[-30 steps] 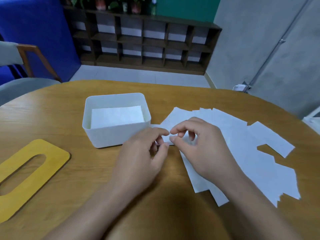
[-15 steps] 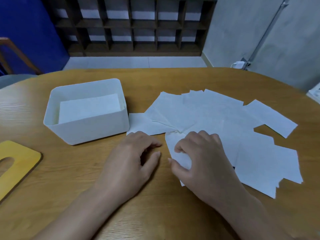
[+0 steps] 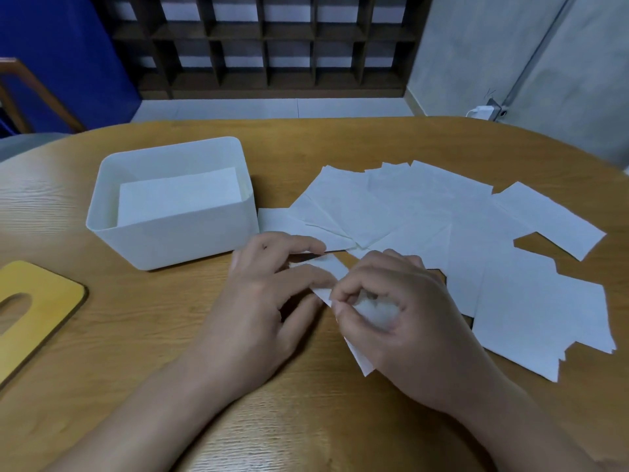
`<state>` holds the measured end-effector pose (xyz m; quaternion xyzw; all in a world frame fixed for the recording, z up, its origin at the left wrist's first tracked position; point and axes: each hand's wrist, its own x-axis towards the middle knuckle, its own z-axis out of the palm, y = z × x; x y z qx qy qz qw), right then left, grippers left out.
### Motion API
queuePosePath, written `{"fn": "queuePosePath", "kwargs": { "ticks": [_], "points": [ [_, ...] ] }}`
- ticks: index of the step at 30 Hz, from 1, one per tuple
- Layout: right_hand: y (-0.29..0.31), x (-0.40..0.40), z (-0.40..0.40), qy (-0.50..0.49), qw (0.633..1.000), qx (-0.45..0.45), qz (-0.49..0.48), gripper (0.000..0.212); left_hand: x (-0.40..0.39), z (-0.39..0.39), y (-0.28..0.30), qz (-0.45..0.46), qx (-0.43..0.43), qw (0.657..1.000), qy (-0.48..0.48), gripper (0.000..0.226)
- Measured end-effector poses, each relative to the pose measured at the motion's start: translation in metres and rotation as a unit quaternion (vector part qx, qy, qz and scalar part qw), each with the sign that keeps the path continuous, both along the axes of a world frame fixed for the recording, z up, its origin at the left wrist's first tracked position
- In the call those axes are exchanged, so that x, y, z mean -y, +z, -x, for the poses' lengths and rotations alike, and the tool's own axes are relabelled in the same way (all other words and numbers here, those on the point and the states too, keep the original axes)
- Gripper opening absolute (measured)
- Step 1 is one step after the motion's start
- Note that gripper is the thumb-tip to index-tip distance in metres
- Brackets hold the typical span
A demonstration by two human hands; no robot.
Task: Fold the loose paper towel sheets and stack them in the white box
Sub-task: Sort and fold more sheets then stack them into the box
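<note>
Two hands work one paper towel sheet (image 3: 335, 267) on the counter (image 3: 170, 335): right hand (image 3: 401, 311) pinching it, left hand (image 3: 269, 294) touching; white box (image 3: 177, 233) at ten o'clock.

box (image 3: 190, 240) sits left of centre on table (image 3: 340, 137), folded sheets (image 3: 178, 194) inside; loose sheets (image 3: 476, 240) fan out right of it; slotted lid (image 3: 37, 311) left of box; both hands near edge, in front of sheets; shelf unit (image 3: 272, 46) behind table
</note>
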<state>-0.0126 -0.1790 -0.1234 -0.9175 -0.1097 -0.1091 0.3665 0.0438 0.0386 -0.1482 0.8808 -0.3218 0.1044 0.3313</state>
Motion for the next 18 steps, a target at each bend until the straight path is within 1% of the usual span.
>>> {"fn": "queuePosePath", "kwargs": {
  "ticks": [2,5,6,7,8,9,11,13,15,18],
  "points": [
    [0.006,0.004,0.0,0.015,0.997,-0.027,-0.076,0.015,-0.003,-0.001,0.003,0.018,-0.007,1.0,0.001,0.012],
    [0.012,0.013,-0.003,0.032,0.976,-0.068,-0.202,0.005,-0.008,0.0,0.012,0.073,-0.052,0.996,0.001,0.01],
    [0.013,0.015,-0.003,0.035,0.968,-0.08,-0.234,0.011,-0.009,0.002,0.015,0.084,-0.059,0.995,0.002,0.01],
    [0.015,0.016,-0.002,0.037,0.963,-0.088,-0.253,0.022,-0.01,0.003,0.018,0.09,-0.068,0.994,0.004,0.01],
    [0.015,0.016,-0.001,0.032,0.964,-0.086,-0.249,0.031,-0.011,0.005,0.02,0.096,-0.083,0.992,0.006,0.011],
    [0.015,0.014,0.001,0.016,0.971,-0.075,-0.228,0.036,-0.011,0.006,0.022,0.105,-0.105,0.989,0.01,0.012],
    [0.013,0.01,0.001,-0.022,0.983,-0.051,-0.176,0.031,-0.015,0.007,0.025,0.118,-0.153,0.981,0.029,0.017],
    [0.007,0.006,0.0,-0.038,0.983,-0.057,-0.172,0.021,-0.02,0.007,0.03,0.12,-0.208,0.97,0.047,0.018],
    [0.001,0.006,-0.001,-0.032,0.984,-0.076,-0.158,0.017,-0.025,0.008,0.036,0.106,-0.258,0.958,0.059,0.016],
    [-0.003,0.004,-0.003,-0.021,0.995,-0.071,-0.065,0.016,-0.033,0.006,0.041,0.065,-0.297,0.95,0.075,0.007]
  ]
}}
